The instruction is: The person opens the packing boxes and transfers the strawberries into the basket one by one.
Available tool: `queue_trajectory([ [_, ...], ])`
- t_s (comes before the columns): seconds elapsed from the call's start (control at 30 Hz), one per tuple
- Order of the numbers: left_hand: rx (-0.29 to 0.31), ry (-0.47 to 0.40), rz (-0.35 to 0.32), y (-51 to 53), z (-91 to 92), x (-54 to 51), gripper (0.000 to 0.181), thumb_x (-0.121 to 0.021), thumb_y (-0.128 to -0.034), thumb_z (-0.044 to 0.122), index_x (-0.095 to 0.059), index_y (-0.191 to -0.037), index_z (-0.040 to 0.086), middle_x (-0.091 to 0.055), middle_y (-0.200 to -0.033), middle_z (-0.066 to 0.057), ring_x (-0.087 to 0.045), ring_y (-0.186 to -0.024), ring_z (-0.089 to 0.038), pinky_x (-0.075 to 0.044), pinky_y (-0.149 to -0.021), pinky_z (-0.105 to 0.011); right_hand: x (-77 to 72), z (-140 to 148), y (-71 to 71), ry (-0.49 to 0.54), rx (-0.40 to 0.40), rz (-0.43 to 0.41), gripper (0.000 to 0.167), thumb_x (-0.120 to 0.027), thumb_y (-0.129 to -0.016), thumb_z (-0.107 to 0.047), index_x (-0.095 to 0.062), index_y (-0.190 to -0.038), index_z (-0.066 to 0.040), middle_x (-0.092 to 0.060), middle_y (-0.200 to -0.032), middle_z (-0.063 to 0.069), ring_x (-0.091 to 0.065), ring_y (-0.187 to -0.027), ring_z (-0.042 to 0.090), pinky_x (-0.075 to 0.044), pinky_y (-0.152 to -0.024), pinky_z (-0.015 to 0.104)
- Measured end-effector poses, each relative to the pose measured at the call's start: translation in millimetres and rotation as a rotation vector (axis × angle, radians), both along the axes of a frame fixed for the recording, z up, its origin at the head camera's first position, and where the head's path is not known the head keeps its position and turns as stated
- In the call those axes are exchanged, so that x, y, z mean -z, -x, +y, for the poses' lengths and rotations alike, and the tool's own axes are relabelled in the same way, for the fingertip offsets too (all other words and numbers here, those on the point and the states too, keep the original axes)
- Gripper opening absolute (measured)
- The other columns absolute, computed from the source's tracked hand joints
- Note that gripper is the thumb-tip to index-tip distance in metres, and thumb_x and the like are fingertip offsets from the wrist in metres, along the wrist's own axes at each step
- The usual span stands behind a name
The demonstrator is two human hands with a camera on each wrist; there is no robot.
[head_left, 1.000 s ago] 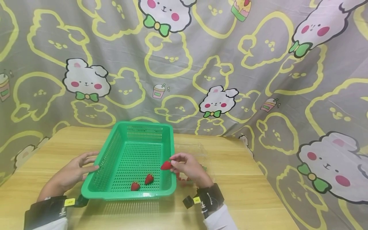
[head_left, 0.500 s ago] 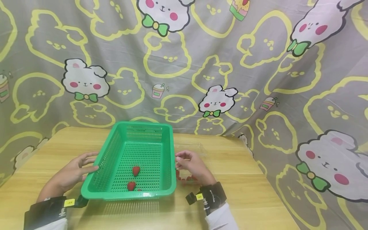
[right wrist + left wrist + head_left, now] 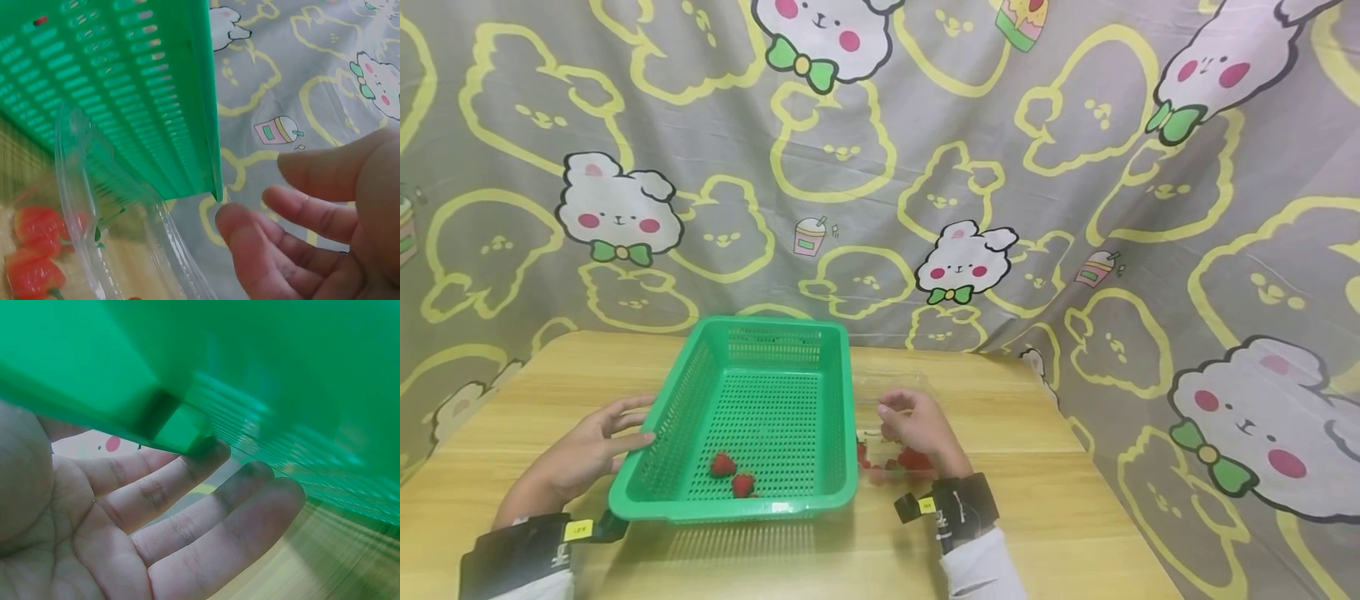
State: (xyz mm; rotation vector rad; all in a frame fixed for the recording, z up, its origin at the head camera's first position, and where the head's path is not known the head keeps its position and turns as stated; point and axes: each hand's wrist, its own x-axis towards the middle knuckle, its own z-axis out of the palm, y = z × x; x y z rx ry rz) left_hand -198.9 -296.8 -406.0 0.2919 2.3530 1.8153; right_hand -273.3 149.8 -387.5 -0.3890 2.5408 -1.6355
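A green plastic basket (image 3: 778,400) with a slotted floor stands on the wooden table. Two strawberries, a farther one (image 3: 723,465) and a nearer one (image 3: 742,485), lie at its near end, with a bit of red showing beside them. My left hand (image 3: 597,446) touches the basket's left side, thumb at the rim; in the left wrist view its fingers (image 3: 187,522) reach fairly straight along the outer wall. My right hand (image 3: 917,425) hovers over a clear plastic box (image 3: 891,382), fingers loosely bent and holding nothing. Several strawberries (image 3: 36,275) are inside that box, partly hidden by the hand.
The clear box stands close against the basket's right side. A grey curtain (image 3: 865,225) with rabbit prints hangs behind the table (image 3: 1022,467) and at both sides.
My right hand has let go of a strawberry into the basket and moved right, over the clear box. The strawberries in the basket have rolled left. The left hand stays put.
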Motion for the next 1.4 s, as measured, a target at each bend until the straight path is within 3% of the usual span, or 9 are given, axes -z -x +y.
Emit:
queue_trajectory([
  [0.13, 0.001, 0.006, -0.005, 0.3, -0.3, -0.5, 0.065, -0.054, -0.0995, 0.011, -0.013, -0.147, -0.008, -0.019, -0.146, -0.038, -0.041, -0.123, -0.04, -0.039, -0.087, -0.071, 0.2, 3.4, 0.7, -0.073, 0.005, 0.017, 0.024, -0.063, -0.094, -0.016, -0.064, -0.112, 0.0, -0.068, -0.095, 0.012, -0.067, -0.083, 0.036, -0.056, -0.069, 0.042],
  [0.3, 0.002, 0.006, -0.007, 0.2, 0.1, -0.7, 0.066, -0.054, -0.0998, 0.011, -0.012, -0.147, -0.008, -0.018, -0.146, -0.037, -0.039, -0.124, -0.043, -0.038, -0.088, -0.071, 2.2, 8.6, 1.4, -0.263, 0.056, 0.089, 0.022, -0.067, -0.091, -0.016, -0.067, -0.108, -0.003, -0.068, -0.098, 0.008, -0.064, -0.086, 0.027, -0.053, -0.074, 0.038],
  [0.53, 0.002, 0.011, -0.011, -0.2, -0.2, 1.0, 0.066, -0.053, -0.1002, 0.011, -0.011, -0.147, -0.008, -0.016, -0.147, -0.038, -0.032, -0.127, -0.049, -0.037, -0.089, -0.071, 5.1, 15.4, 1.2, -0.377, 0.181, 0.044, 0.02, -0.071, -0.085, -0.011, -0.067, -0.103, -0.002, -0.066, -0.1, 0.012, -0.061, -0.094, 0.03, -0.052, -0.081, 0.045],
  [0.7, 0.004, 0.008, -0.005, 0.4, -0.5, 0.9, 0.065, -0.053, -0.1001, 0.011, -0.012, -0.147, -0.008, -0.017, -0.146, -0.038, -0.037, -0.125, -0.045, -0.039, -0.09, -0.069, 6.3, 18.6, 0.8, -0.463, 0.207, 0.025, 0.016, -0.072, -0.083, -0.007, -0.067, -0.097, -0.001, -0.066, -0.093, 0.012, -0.062, -0.082, 0.027, -0.053, -0.072, 0.042],
  [0.8, 0.005, 0.008, -0.006, 0.4, -0.3, 0.7, 0.066, -0.053, -0.1001, 0.011, -0.012, -0.147, -0.008, -0.016, -0.147, -0.038, -0.034, -0.126, -0.049, -0.038, -0.089, -0.07, 8.9, 19.6, -0.2, -0.468, 0.201, -0.002, 0.005, -0.067, -0.08, 0.0, -0.065, -0.084, -0.003, -0.065, -0.08, 0.009, -0.062, -0.068, 0.023, -0.052, -0.062, 0.035],
  [0.93, 0.011, 0.004, -0.009, -0.1, -0.3, 0.7, 0.066, -0.053, -0.1002, 0.011, -0.011, -0.147, -0.008, -0.015, -0.147, -0.038, -0.026, -0.128, -0.055, -0.034, -0.089, -0.074, 14.3, 18.7, -1.3, -0.498, 0.193, -0.017, 0.026, -0.06, -0.072, 0.008, -0.049, -0.058, -0.011, -0.053, -0.056, 0.001, -0.054, -0.05, 0.016, -0.043, -0.046, 0.027],
  [1.0, 0.009, 0.004, -0.013, -0.4, -0.4, 0.8, 0.066, -0.053, -0.1002, 0.011, -0.011, -0.148, -0.008, -0.015, -0.147, -0.038, -0.026, -0.129, -0.054, -0.033, -0.089, -0.075, 16.6, 17.4, -1.6, -0.538, 0.186, -0.01, 0.035, -0.061, -0.071, 0.007, -0.04, -0.051, -0.014, -0.047, -0.049, -0.002, -0.045, -0.045, 0.013, -0.036, -0.043, 0.024],
  [1.07, 0.012, 0.005, -0.011, -0.5, -0.4, 0.8, 0.066, -0.053, -0.1003, 0.011, -0.011, -0.148, -0.008, -0.015, -0.147, -0.038, -0.026, -0.128, -0.054, -0.032, -0.089, -0.075, 18.3, 15.8, -1.5, -0.569, 0.189, 0.0, 0.039, -0.062, -0.068, 0.006, -0.036, -0.049, -0.016, -0.042, -0.046, -0.004, -0.04, -0.043, 0.011, -0.032, -0.042, 0.023],
  [1.4, 0.009, 0.011, -0.004, -0.6, 0.1, 0.1, 0.066, -0.053, -0.1001, 0.011, -0.011, -0.147, -0.009, -0.016, -0.147, -0.038, -0.028, -0.128, -0.054, -0.035, -0.088, -0.073, 28.0, 7.6, 0.1, -0.646, 0.218, 0.02, 0.04, -0.071, -0.073, -0.004, -0.038, -0.053, -0.016, -0.044, -0.05, -0.003, -0.043, -0.046, 0.014, -0.03, -0.043, 0.026],
])
